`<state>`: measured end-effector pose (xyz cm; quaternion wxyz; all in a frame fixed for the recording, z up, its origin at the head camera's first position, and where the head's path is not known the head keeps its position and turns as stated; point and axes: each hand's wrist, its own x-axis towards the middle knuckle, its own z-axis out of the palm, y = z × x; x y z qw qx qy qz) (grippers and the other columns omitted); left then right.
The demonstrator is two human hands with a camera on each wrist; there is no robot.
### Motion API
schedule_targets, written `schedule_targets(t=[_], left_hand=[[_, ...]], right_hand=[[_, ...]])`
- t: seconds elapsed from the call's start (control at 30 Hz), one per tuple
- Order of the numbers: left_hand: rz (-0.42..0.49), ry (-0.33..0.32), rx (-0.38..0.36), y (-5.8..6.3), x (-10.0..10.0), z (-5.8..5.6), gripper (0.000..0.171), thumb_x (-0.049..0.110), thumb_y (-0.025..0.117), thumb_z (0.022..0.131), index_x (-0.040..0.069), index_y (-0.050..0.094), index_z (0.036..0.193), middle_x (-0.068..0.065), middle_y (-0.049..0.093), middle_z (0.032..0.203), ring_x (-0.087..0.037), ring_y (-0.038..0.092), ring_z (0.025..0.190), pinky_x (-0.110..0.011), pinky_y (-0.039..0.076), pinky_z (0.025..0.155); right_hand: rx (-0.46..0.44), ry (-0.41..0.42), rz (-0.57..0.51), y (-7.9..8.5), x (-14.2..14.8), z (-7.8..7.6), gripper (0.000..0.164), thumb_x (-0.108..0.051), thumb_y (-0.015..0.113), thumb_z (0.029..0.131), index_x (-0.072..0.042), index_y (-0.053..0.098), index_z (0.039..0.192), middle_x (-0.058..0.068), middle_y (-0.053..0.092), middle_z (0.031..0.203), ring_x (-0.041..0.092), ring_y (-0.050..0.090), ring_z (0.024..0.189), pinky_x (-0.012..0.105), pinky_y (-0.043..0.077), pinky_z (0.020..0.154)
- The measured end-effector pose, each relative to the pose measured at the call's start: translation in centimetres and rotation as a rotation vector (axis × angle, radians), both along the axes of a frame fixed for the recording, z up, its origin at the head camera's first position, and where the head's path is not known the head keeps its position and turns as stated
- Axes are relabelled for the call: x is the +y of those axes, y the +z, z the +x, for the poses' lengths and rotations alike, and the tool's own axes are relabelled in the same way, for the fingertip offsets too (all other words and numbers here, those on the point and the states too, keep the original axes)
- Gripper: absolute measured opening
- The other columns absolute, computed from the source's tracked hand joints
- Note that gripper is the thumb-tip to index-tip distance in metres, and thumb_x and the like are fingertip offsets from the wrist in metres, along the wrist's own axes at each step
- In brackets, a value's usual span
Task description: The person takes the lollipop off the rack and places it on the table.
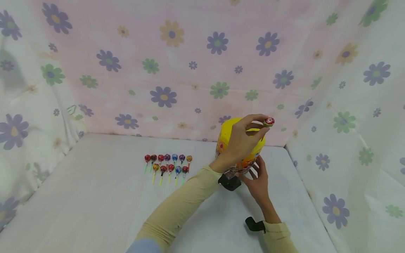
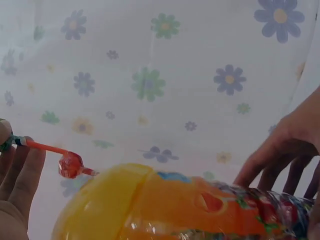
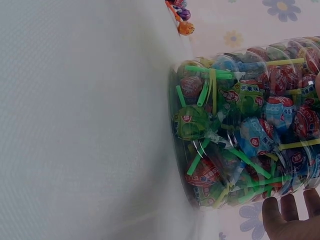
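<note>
My left hand point(image 1: 242, 140) reaches across above the jar and pinches a lollipop point(image 1: 269, 122) with a red-and-green wrapped head. In the left wrist view an orange stick point(image 2: 45, 146) runs from the fingertips toward the lid, with a red ball point(image 2: 71, 165) along it. The large clear jar point(image 2: 170, 210) has a yellow domed lid point(image 1: 228, 130) and an orange label; it is full of wrapped lollipops with green and yellow sticks. My right hand point(image 1: 259, 182) holds the jar low on its side, fingers spread around it. The jar leans in the head view.
Two neat rows of lollipops point(image 1: 171, 167) lie on the white tabletop point(image 1: 95, 189) left of the jar. Black wrist cameras point(image 1: 230, 182) are strapped to both arms. Flower-patterned cloth point(image 1: 190, 77) rises behind the table and at both sides.
</note>
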<state>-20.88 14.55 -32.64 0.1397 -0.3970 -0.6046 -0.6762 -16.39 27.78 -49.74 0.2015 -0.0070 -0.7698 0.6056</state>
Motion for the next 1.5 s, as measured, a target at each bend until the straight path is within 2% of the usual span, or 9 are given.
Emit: schedule_targets(t=[0.13, 0.27, 0.47, 0.6, 0.87, 1.03, 1.13, 1.3, 1.5], left_hand=[[0.021, -0.005, -0.052, -1.5, -2.8, 0.7, 0.032, 0.004, 0.071, 0.094, -0.001, 0.065, 0.125, -0.015, 0.067, 0.121, -0.021, 0.072, 0.103, -0.028, 0.061, 0.085], [0.084, 0.005, -0.096, -3.5, -6.2, 0.7, 0.031, -0.002, 0.071, 0.092, -0.004, 0.066, 0.123, -0.021, 0.068, 0.117, -0.026, 0.072, 0.099, -0.034, 0.062, 0.084], [0.139, 0.12, -0.137, -7.1, -12.2, -0.1, 0.033, -0.008, 0.071, 0.09, -0.008, 0.065, 0.122, -0.023, 0.069, 0.114, -0.014, 0.072, 0.095, -0.034, 0.062, 0.082], [0.123, 0.198, -0.199, -9.9, -16.6, -0.5, 0.034, -0.009, 0.07, 0.09, -0.008, 0.065, 0.123, -0.017, 0.068, 0.114, -0.009, 0.071, 0.093, -0.027, 0.062, 0.079], [-0.123, 0.4, -0.284, -14.3, -25.3, -1.0, 0.032, 0.001, 0.067, 0.097, -0.005, 0.065, 0.128, -0.026, 0.068, 0.11, -0.01, 0.072, 0.086, -0.017, 0.058, 0.068], [-0.292, 0.518, -0.421, -16.5, -29.2, -1.1, 0.033, 0.006, 0.068, 0.097, -0.007, 0.065, 0.128, -0.029, 0.069, 0.109, -0.013, 0.074, 0.081, -0.017, 0.059, 0.067], [-0.388, 0.588, -0.476, -17.5, -30.6, -1.5, 0.034, 0.007, 0.069, 0.096, -0.007, 0.066, 0.127, -0.029, 0.07, 0.107, -0.015, 0.074, 0.077, -0.017, 0.058, 0.063], [-0.562, 0.692, -0.44, -19.0, -31.9, -2.3, 0.03, 0.005, 0.072, 0.09, -0.008, 0.07, 0.118, -0.026, 0.074, 0.094, -0.027, 0.075, 0.075, -0.018, 0.053, 0.059], [-0.635, 0.687, -0.429, -19.5, -32.3, -2.7, 0.03, 0.001, 0.072, 0.087, -0.01, 0.07, 0.115, -0.024, 0.074, 0.09, -0.031, 0.074, 0.076, -0.021, 0.052, 0.059]], right_hand=[[0.011, 0.011, -0.013, 0.1, -0.2, 0.1, 0.096, -0.003, 0.083, 0.083, -0.018, 0.027, 0.16, 0.011, 0.037, 0.159, 0.036, 0.041, 0.142, 0.054, 0.036, 0.118], [0.033, 0.014, -0.004, 1.0, -0.6, 0.6, 0.095, 0.004, 0.081, 0.083, -0.01, 0.026, 0.16, 0.017, 0.036, 0.158, 0.04, 0.041, 0.141, 0.058, 0.035, 0.117], [0.025, 0.016, -0.004, 2.9, -1.6, 1.8, 0.093, 0.004, 0.08, 0.084, -0.005, 0.026, 0.159, 0.019, 0.036, 0.157, 0.041, 0.04, 0.141, 0.06, 0.035, 0.116], [0.015, 0.011, -0.011, 2.8, -1.6, 1.9, 0.093, 0.003, 0.08, 0.085, -0.008, 0.026, 0.159, 0.016, 0.036, 0.158, 0.039, 0.039, 0.142, 0.059, 0.034, 0.117], [0.017, 0.007, 0.0, 2.7, -1.3, 1.8, 0.092, 0.003, 0.08, 0.084, -0.005, 0.026, 0.158, 0.019, 0.035, 0.157, 0.041, 0.039, 0.141, 0.06, 0.035, 0.117], [0.002, -0.001, 0.012, 2.8, -1.3, 1.8, 0.092, 0.003, 0.08, 0.084, -0.006, 0.026, 0.159, 0.019, 0.035, 0.158, 0.042, 0.039, 0.142, 0.06, 0.034, 0.117], [0.003, -0.004, 0.013, 2.9, -1.4, 1.8, 0.092, 0.003, 0.08, 0.085, -0.006, 0.026, 0.159, 0.02, 0.034, 0.158, 0.042, 0.039, 0.142, 0.06, 0.034, 0.117], [-0.004, 0.003, 0.016, 3.0, -1.6, 1.9, 0.093, 0.002, 0.08, 0.085, -0.006, 0.025, 0.159, 0.02, 0.034, 0.159, 0.042, 0.039, 0.142, 0.06, 0.035, 0.117], [-0.024, 0.011, 0.019, 3.1, -1.9, 2.0, 0.092, 0.001, 0.079, 0.086, -0.006, 0.024, 0.159, 0.02, 0.033, 0.159, 0.042, 0.038, 0.143, 0.059, 0.034, 0.117]])
